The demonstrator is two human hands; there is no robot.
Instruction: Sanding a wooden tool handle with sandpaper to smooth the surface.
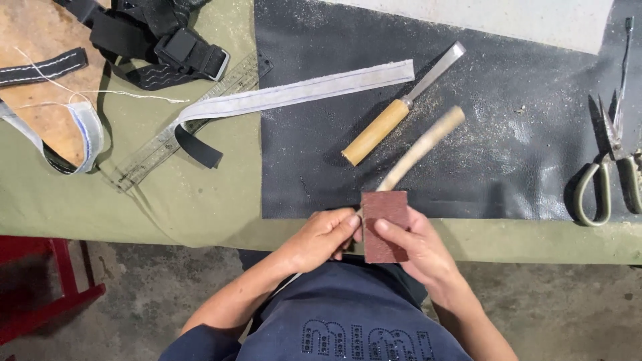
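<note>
Sandpaper block [384,224], olive cloth [200,194], black mat [481,160]

The scene is evenly and softly lit from above; short shadows are cast to the left of the chisel [401,105] and scissors [610,167]; faint glare is seen on the black mat [521,100]; focus is sharp throughout; slight bending is noticed at the worktop [134,207] edges.

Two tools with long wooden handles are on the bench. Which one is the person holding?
The pale, slightly curved handle, angled up from the hands behind the reddish sanding block. The chisel with the yellow handle lies untouched on the black mat.
</note>
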